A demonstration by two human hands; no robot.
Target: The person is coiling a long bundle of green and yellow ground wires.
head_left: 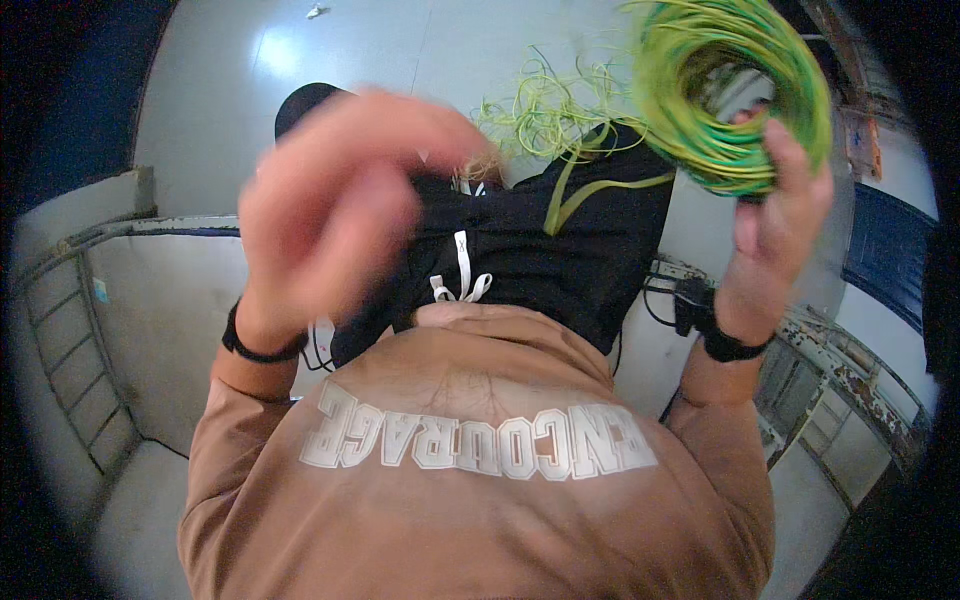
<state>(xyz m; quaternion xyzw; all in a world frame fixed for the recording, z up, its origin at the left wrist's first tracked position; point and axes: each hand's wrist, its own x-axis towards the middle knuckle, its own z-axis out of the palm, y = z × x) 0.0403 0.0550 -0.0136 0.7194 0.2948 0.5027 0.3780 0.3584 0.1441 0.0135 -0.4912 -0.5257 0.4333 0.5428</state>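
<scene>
L hand (335, 195) curled, centre-left of frame; R hand (785, 215) w/ green-yellow wire coil (668, 95), upper right.
L fingers bent but motion-blurred, can't tell if gripping anything; loose wire tangle (545, 115) upper centre, flat yellow-green strip (625, 184) over black drawstring pants (540, 265) below it; R fingers clamped on coil's lower rim. Step in hand, prob.: coil handling. Next move calls for firm R grip, loops kept tog.
</scene>
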